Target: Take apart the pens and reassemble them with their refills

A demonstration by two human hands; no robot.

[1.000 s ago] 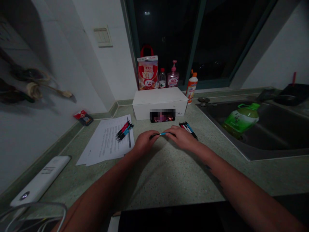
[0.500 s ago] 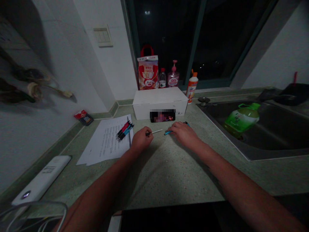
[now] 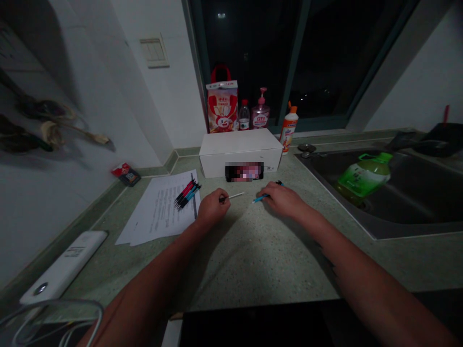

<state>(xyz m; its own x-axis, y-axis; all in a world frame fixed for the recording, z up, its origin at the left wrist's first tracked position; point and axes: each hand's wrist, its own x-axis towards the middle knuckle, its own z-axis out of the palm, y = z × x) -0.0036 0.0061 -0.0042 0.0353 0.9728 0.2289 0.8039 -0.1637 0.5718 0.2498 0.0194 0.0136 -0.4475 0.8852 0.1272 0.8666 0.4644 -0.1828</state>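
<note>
You have a pen part in each hand, held over the middle of the counter [image 3: 246,260], in front of the phone [image 3: 256,174] and the white box [image 3: 238,143]. Your left hand [image 3: 213,207] is closed, its fingers curled around a dark pen piece [image 3: 222,198] from which a thin pale rod [image 3: 237,195] sticks out toward the right. Your right hand [image 3: 284,200] has its fingers bent and drawn together over a blue pen piece [image 3: 260,198], its pale tip pointing left; exactly how the thumb pinches it, you cannot tell from here.

As for progress, the two pieces are apart, with a gap between rod and tip, and the rod lies bare, so this pen work looks partway through. Whether both pieces belong to one pen is unclear. A bundle of pens [image 3: 187,194], red, blue and black, lies on the paper sheets [image 3: 154,207] to your left, seemingly whole. Just beyond your right hand, a dark and blue end [image 3: 279,183] peeks out; your hand may hide more.
</note>
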